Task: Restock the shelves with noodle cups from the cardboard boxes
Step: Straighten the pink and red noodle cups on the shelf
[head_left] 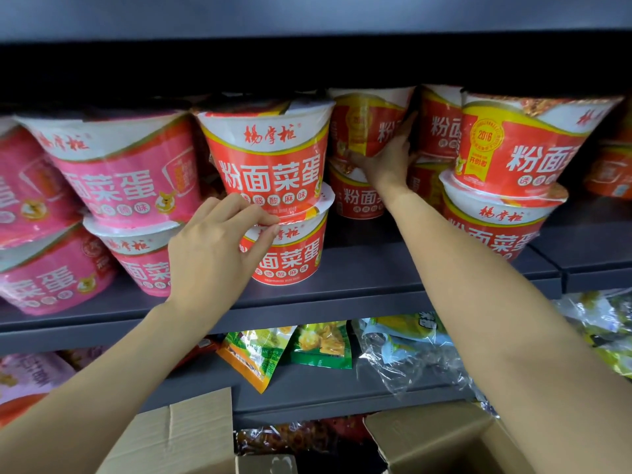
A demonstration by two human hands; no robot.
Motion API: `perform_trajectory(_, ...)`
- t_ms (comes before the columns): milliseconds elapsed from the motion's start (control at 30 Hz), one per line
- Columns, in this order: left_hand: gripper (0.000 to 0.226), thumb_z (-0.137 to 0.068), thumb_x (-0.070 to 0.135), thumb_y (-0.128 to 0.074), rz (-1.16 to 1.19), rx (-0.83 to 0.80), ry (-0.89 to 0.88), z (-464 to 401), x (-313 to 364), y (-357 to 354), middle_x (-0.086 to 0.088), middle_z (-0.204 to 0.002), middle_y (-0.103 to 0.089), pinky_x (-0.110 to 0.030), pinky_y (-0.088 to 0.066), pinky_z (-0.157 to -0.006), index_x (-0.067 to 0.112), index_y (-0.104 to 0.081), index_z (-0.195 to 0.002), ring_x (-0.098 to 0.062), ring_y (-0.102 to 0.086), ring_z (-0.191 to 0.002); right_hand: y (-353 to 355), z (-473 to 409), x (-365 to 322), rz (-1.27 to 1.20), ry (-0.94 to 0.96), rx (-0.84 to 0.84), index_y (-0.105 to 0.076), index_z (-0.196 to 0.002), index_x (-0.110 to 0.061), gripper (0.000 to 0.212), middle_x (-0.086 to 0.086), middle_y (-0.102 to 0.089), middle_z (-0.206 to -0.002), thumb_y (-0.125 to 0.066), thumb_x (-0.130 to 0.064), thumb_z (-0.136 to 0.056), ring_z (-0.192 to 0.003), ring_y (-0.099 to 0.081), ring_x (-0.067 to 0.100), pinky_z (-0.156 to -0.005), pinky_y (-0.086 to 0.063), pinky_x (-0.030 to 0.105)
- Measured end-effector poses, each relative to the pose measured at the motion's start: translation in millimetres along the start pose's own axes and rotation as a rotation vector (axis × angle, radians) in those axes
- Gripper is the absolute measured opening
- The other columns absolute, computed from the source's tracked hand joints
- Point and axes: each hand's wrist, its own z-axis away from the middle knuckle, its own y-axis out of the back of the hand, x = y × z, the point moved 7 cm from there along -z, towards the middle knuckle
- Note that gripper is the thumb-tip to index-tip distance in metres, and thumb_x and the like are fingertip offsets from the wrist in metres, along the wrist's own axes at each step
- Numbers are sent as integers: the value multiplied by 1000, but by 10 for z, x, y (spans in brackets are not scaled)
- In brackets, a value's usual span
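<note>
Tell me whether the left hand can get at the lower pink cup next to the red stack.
Probably yes. The left hand pinches the rim of the lower red cup, and the lower pink cup stands right beside it at the shelf front with nothing in front of it.

On the lower tier sit an orange-and-green snack packet (254, 357), a green packet (321, 347) just right of it, crumpled clear plastic bags (407, 354) further right, and a pink packet (30, 374) at far left, with dark reddish packets (290, 436) lower still.
</note>
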Motion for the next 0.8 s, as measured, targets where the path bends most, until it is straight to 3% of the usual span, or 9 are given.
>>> perform_trajectory(100, 17, -89, 33, -63, 8, 5, 6, 5, -1, -5, 3, -84, -65, -21, -30, -55, 17, -70, -85, -17, -54, -72, 37, 183, -66, 161, -13, 130, 1, -151, -9, 121, 18, -34, -146, -78, -49, -68, -138, -28, 34, -116, -11, 53)
perform_trajectory(267, 17, -89, 33, -63, 15, 20, 34, 21, -5, -3, 4, -85, -65, -20, -27, -57, 18, -70, -84, -16, -53, -74, 78, 442, -79, 205, 1, 259, -12, -151, -13, 106, 15, -31, -145, -76, -44, -72, -134, -30, 34, -111, -21, 53)
perform_trajectory(500, 19, -89, 34, -62, 31, 9, 19, 10, -12, -4, 3, -85, -65, -22, -31, -55, 17, -70, -85, -17, -54, -73, 30, 169, -90, 50, 33, 91, 9, -151, -12, 128, 16, -25, -152, -81, -45, -66, -142, -22, 31, -114, -2, 61)
perform_trajectory(633, 19, -88, 34, -63, 17, 19, -8, 3, -4, -6, 3, -83, -65, -23, -33, -53, 17, -70, -83, -17, -54, -71, 21, 212, -147, 205, -53, 166, -1, -151, -14, 125, 18, -34, -140, -80, -52, -62, -132, -34, 35, -111, -18, 58)
perform_trajectory(800, 21, -89, 36, -61, 15, 13, -24, -17, 0, 6, 4, -83, -66, -23, -32, -54, 19, -70, -82, -17, -54, -70, -30, 249, -169, 284, -82, 182, -20, -144, -8, 110, 18, -29, -141, -77, -58, -64, -131, -31, 35, -106, -29, 51)
